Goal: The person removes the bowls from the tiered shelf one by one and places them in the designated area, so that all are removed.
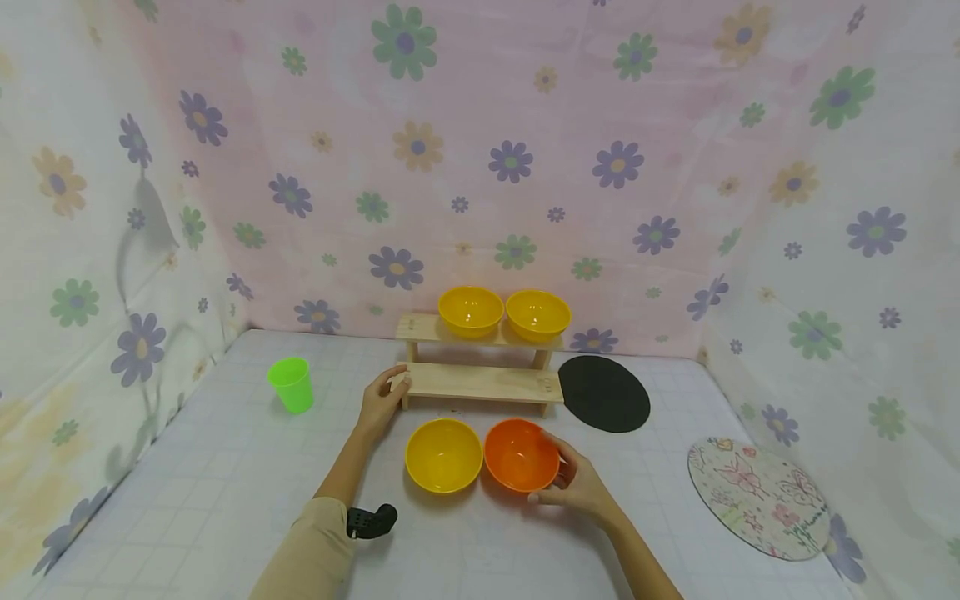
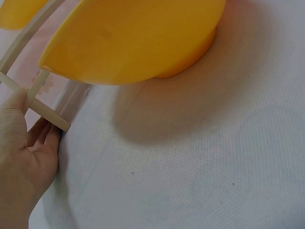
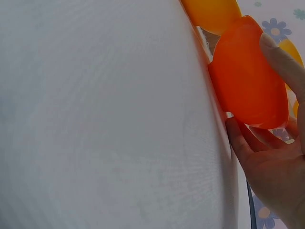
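A two-step wooden rack (image 1: 480, 382) stands at the middle back of the table. My left hand (image 1: 384, 400) grips the left end of its lower step, with the thumb along the wood in the left wrist view. Nearer to me, an orange bowl (image 1: 521, 457) sits beside a yellow bowl (image 1: 444, 457). My right hand (image 1: 576, 483) holds the orange bowl from its right side; the right wrist view shows the thumb (image 3: 281, 59) near the rim and fingers low by the base. Two more yellow bowls, one left (image 1: 470, 312) and one right (image 1: 537, 316), rest on the upper step.
A green cup (image 1: 292, 385) stands at the left. A black round mat (image 1: 604, 394) lies right of the rack, and a round board with drawings (image 1: 759, 498) lies farther right. Flowered cloth (image 1: 480, 167) walls the table at the back and sides.
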Available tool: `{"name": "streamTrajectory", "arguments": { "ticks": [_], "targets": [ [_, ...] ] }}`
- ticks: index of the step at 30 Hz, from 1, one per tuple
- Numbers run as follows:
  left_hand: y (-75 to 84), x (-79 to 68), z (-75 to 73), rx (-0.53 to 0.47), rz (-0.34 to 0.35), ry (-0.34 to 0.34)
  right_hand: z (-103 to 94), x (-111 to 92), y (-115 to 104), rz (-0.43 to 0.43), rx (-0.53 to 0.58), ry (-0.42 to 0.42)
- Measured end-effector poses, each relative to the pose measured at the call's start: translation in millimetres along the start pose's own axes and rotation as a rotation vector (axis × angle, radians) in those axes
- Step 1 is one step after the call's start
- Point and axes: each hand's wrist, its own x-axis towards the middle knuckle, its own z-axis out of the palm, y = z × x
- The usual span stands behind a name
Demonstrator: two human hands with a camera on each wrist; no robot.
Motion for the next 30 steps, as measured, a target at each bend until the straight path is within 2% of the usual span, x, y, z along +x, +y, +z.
{"name": "streamTrajectory", "arguments": {
  "ticks": [6,9,16,22,30],
  "targets": [
    [-21.7,12.0,0.3,0.032,0.015,0.039,-0.2,1,1,0.008,-0.010,0.006],
    [-24.5,13.0,0.6,0.033,0.027,0.043,-0.2,1,0,0.011,-0.011,0.005],
    [5.7,-3.5,-0.6,-0.006,-0.012,-0.009,-4.9,2,-6,-0.012,-0.064,0.013],
    [6.3,-4.8,-0.5,-0.008,-0.016,-0.007,-20.1,13,-19,-0.016,-0.133,0.098],
    [6.0,-3.7,0.4,-0.023,-0.009,-0.004,-46.6,41,-39,-0.124,-0.211,0.223]
  ]
}}
